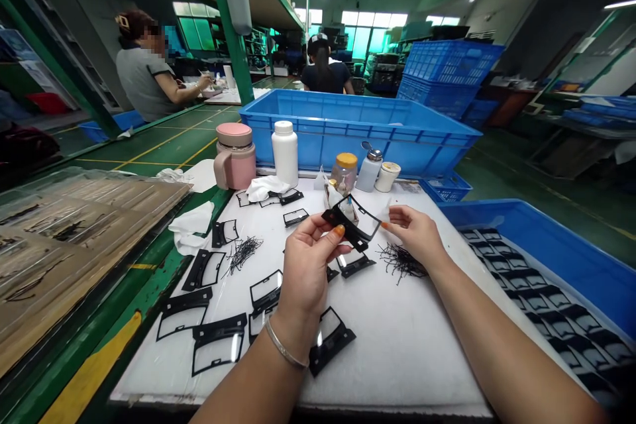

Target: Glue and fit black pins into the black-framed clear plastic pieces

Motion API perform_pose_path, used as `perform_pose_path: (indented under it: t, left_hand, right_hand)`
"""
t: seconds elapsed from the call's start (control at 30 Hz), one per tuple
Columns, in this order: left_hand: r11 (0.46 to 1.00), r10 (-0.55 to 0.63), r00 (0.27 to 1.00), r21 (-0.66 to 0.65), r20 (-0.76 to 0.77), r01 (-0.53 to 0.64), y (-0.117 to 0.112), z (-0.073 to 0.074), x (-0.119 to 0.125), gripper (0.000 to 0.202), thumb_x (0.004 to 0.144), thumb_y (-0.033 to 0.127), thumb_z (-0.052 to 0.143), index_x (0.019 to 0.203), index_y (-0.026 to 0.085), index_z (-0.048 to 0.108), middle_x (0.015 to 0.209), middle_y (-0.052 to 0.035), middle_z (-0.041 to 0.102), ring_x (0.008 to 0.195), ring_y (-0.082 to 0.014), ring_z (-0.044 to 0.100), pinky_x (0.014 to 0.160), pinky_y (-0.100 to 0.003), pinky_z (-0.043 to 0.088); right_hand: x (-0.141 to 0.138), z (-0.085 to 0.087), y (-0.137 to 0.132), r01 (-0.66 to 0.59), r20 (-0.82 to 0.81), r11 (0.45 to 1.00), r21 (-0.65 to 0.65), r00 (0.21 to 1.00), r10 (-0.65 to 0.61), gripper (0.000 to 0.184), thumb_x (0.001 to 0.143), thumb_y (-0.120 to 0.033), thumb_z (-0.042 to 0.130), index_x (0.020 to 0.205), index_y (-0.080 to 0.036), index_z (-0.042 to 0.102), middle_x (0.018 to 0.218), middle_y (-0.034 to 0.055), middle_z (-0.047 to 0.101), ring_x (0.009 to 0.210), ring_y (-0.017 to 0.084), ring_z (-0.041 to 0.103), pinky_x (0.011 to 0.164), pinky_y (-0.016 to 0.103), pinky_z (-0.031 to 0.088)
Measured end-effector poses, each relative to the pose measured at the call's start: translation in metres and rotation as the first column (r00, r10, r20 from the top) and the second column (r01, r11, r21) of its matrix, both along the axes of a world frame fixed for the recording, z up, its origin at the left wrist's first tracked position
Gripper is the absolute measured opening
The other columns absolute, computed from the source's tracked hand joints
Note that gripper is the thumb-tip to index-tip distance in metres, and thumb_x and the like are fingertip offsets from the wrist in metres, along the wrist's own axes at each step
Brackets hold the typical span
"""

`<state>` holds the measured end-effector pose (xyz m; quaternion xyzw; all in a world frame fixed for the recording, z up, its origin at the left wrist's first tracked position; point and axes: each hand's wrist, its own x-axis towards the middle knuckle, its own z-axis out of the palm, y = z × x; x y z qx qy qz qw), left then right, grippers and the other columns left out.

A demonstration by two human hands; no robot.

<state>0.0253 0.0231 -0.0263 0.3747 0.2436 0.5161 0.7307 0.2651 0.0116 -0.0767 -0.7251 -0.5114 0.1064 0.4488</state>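
Above our clamped left grip (305, 271), a black-framed film (350, 222) is lifted, apparently for checking; our open right grip (415, 233) waits beside it.

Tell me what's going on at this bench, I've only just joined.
A person's left hand pinches a black-framed clear film piece, while the right hand sits open just beside it, above a tangle of thin black strands. More framed pieces lie loose on the white padded board, and rows of them fill a blue crate on the right. A co-worker sits at another bench.
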Motion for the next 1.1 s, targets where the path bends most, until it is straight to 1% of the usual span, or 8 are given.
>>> perform_pose_path:
  t: [0.1,0.2,0.27,0.4,0.53,0.67,0.9,1.1]
  left_hand:
    - [1.0,0.006,1.0,-0.015,0.02,-0.006,0.001,0.0,-0.001,0.017,0.073,0.02,0.074,0.087,0.017,0.066,0.084,0.0004,0.066,0.072,-0.0084,0.061,0.061,-0.017,0.053]
    - [1.0,0.01,0.999,-0.022,0.047,-0.009,0.001,-0.001,-0.003,0.017,0.074,0.02,0.074,0.089,0.017,0.066,0.085,0.0006,0.066,0.072,-0.0078,0.061,0.061,-0.016,0.053]
    - [1.0,0.01,0.998,-0.027,0.063,-0.009,0.002,0.0,-0.003,0.017,0.075,0.021,0.073,0.09,0.017,0.066,0.085,0.0001,0.066,0.072,-0.0079,0.061,0.061,-0.016,0.053]
    - [0.999,0.038,0.996,-0.03,0.076,-0.036,0.001,0.001,-0.004,0.018,0.075,0.021,0.074,0.091,0.017,0.065,0.088,-0.0004,0.066,0.075,-0.0083,0.062,0.063,-0.016,0.052]
    - [0.998,0.065,0.994,-0.021,0.082,-0.064,0.0,0.002,-0.004,0.018,0.075,0.021,0.074,0.091,0.017,0.065,0.09,-0.0004,0.066,0.077,-0.0088,0.062,0.063,-0.017,0.052]
    - [0.997,0.075,0.993,-0.01,0.095,-0.074,0.0,0.002,-0.004,0.016,0.076,0.019,0.073,0.091,0.018,0.066,0.089,0.0003,0.066,0.077,-0.0083,0.061,0.063,-0.016,0.053]
    - [0.998,0.061,0.986,-0.024,0.158,-0.058,-0.003,0.001,-0.004,0.014,0.076,0.015,0.073,0.088,0.019,0.066,0.084,0.0012,0.064,0.072,-0.0065,0.06,0.06,-0.014,0.054]
    - [0.999,0.041,0.98,-0.038,0.194,-0.034,-0.004,0.001,-0.003,0.014,0.076,0.012,0.073,0.086,0.019,0.067,0.083,0.0024,0.064,0.069,-0.0054,0.06,0.059,-0.013,0.054]
  right_hand:
    - [-0.002,0.007,-0.007,0.062,-0.025,0.989,0.135,0.998,-0.06,0.04,0.072,-0.038,0.071,0.103,-0.014,0.065,0.097,0.0111,0.07,0.09,0.025,0.067,0.083,0.04,0.054]
    - [-0.011,0.022,-0.018,0.172,-0.04,0.926,0.336,0.985,-0.169,0.034,0.078,-0.039,0.067,0.102,-0.016,0.065,0.1,0.0106,0.069,0.092,0.025,0.066,0.074,0.038,0.056]
    - [-0.022,0.034,-0.022,0.173,-0.013,0.907,0.384,0.983,-0.182,0.029,0.081,-0.039,0.066,0.1,-0.017,0.067,0.098,0.0087,0.069,0.088,0.023,0.066,0.068,0.035,0.055]
    - [-0.05,0.057,-0.017,-0.006,0.069,0.969,0.248,0.998,-0.011,0.026,0.081,-0.038,0.066,0.097,-0.018,0.069,0.089,0.0065,0.069,0.074,0.019,0.064,0.057,0.029,0.051]
    - [-0.072,0.068,0.003,-0.117,0.11,0.988,0.098,0.988,0.106,0.028,0.08,-0.033,0.066,0.103,-0.017,0.069,0.082,0.0037,0.069,0.06,0.015,0.06,0.056,0.028,0.047]
    - [-0.084,0.064,0.022,-0.125,0.206,0.99,0.068,0.973,0.108,0.026,0.079,-0.027,0.067,0.102,-0.015,0.069,0.075,0.0019,0.069,0.061,0.015,0.06,0.06,0.028,0.045]
    - [-0.084,0.062,0.033,-0.096,0.234,0.991,0.09,0.969,0.073,0.013,0.078,-0.021,0.065,0.091,-0.017,0.068,0.07,-0.0007,0.067,0.059,0.014,0.058,0.06,0.026,0.041]
    - [-0.08,0.061,0.041,-0.1,0.232,0.986,0.132,0.97,0.068,0.022,0.078,-0.017,0.065,0.1,-0.019,0.064,0.068,-0.0038,0.064,0.057,0.012,0.056,0.06,0.024,0.039]
